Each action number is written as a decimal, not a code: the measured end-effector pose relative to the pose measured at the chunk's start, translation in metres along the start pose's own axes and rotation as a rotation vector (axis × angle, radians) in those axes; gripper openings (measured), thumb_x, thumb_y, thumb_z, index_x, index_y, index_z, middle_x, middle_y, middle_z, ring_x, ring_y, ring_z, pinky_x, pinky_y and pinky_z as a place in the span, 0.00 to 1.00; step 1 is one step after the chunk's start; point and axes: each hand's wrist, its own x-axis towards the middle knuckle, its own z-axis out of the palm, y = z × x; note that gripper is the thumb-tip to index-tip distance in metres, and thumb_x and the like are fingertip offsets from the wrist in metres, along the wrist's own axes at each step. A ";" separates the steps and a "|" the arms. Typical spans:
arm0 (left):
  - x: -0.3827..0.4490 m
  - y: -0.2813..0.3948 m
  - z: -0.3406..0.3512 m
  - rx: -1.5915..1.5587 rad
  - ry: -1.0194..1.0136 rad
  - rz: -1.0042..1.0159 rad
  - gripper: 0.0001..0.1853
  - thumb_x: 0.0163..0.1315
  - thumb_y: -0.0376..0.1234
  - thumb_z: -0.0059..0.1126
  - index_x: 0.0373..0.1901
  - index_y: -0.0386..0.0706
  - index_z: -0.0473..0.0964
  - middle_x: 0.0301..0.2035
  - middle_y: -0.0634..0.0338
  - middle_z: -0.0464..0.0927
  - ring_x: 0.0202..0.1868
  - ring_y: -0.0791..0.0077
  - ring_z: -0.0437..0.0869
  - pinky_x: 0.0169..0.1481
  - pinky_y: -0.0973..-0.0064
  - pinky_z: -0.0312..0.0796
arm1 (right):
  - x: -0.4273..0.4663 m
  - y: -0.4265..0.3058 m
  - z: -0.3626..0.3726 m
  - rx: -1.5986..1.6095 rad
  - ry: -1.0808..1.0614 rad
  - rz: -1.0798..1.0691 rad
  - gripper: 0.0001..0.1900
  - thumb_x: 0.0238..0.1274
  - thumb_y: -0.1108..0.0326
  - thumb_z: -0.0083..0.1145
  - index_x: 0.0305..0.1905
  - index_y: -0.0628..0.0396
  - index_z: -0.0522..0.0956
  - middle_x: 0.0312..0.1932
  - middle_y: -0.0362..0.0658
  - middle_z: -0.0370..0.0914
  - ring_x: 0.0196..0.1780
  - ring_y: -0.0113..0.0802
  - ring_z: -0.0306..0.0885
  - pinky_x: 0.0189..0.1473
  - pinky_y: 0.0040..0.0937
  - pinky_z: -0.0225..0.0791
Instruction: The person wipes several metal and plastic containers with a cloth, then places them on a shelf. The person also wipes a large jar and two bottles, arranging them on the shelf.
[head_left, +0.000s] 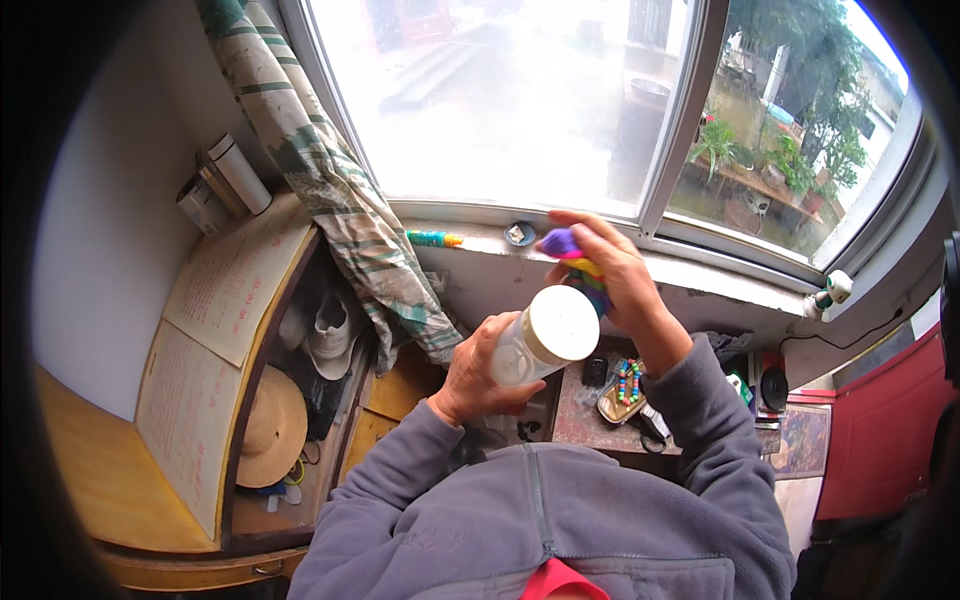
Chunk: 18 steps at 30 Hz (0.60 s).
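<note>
My left hand (484, 371) grips a clear jar (514, 356) around its side. A pale lid (564, 324) covers the top of the jar, which tilts up toward the camera. Just beyond it, my right hand (619, 270) holds a bunched, multicoloured cloth (574, 259) in purple, pink, yellow and green. Part of the cloth hangs behind the lid, so I cannot tell whether it touches the jar. The jar looks mostly see-through, and its contents are unclear.
Along the windowsill (487, 238) are a small dish (519, 233) and a teal tube with an orange cap (435, 239). A curtain (322, 180) hangs at left beside an open cabinet holding a straw hat (274, 427). Colourful beads (628, 381) lie on a low table (577, 420).
</note>
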 end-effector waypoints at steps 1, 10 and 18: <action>0.000 -0.003 -0.001 0.008 -0.007 -0.005 0.50 0.44 0.40 0.84 0.69 0.42 0.63 0.53 0.46 0.79 0.51 0.46 0.85 0.54 0.59 0.79 | -0.007 -0.005 0.003 0.127 -0.008 -0.063 0.23 0.81 0.57 0.49 0.71 0.58 0.72 0.58 0.51 0.81 0.57 0.32 0.81 0.55 0.29 0.77; 0.013 -0.001 -0.011 -0.751 -0.462 -0.499 0.47 0.52 0.39 0.80 0.71 0.41 0.63 0.47 0.52 0.81 0.48 0.69 0.84 0.55 0.68 0.77 | 0.006 0.000 -0.008 -0.403 -0.456 -0.188 0.18 0.55 0.63 0.72 0.51 0.55 0.85 0.52 0.43 0.85 0.55 0.39 0.83 0.60 0.38 0.75; 0.026 0.007 0.000 -1.496 -0.548 -0.623 0.55 0.50 0.61 0.72 0.73 0.38 0.62 0.42 0.44 0.80 0.42 0.56 0.86 0.47 0.64 0.79 | 0.020 0.006 0.003 0.055 -0.221 -0.120 0.30 0.57 0.56 0.72 0.60 0.62 0.79 0.50 0.46 0.84 0.52 0.37 0.86 0.55 0.33 0.80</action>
